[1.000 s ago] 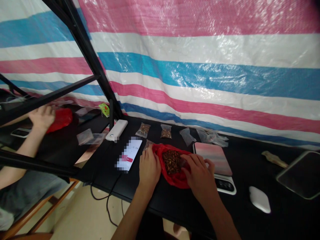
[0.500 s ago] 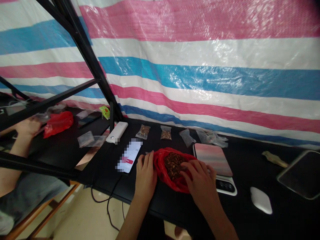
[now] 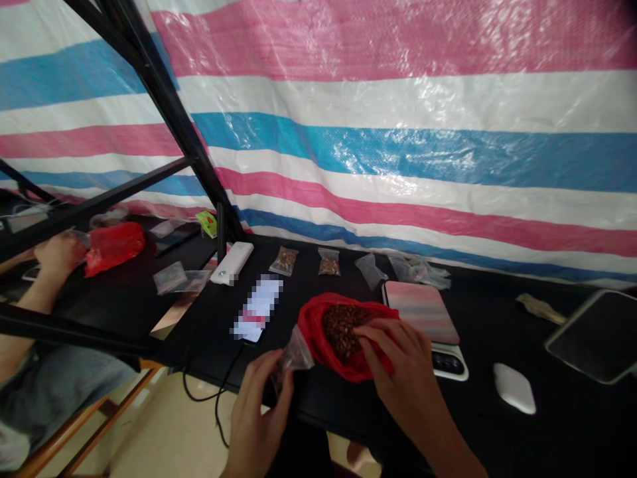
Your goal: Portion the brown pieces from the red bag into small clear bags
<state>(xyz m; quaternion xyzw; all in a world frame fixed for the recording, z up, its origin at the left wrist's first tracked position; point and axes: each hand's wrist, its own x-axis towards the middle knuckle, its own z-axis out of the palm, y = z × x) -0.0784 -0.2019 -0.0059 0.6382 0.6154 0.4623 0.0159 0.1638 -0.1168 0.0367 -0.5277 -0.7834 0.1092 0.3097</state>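
A red plastic bag [image 3: 311, 318] lies open on the black table with a heap of small dry brown pieces [image 3: 343, 325] inside. My right hand [image 3: 393, 352] reaches over its right side, thumb and fingertips drawn together at the heap; whatever is between them is too small to make out. Left of the red bag, my left hand [image 3: 263, 392] pinches a small clear plastic bag [image 3: 297, 352] between thumb and fingers. Two small clear bags of brown pieces, a left one [image 3: 284, 261] and a right one [image 3: 329, 262], lie farther back.
Empty clear bags [image 3: 418, 271] lie at the back. A pink-striped flat device [image 3: 421, 312] rests on a white-edged phone [image 3: 450, 364], beside a white earbud case [image 3: 515, 388]. Leftward are a lit phone [image 3: 259, 309], a power bank [image 3: 232, 262], a black frame and another person's hand [image 3: 60, 252].
My left hand has moved from the red bag's left edge down toward the front edge of the table, bringing the clear bag with it. My right hand stays at the brown pieces.
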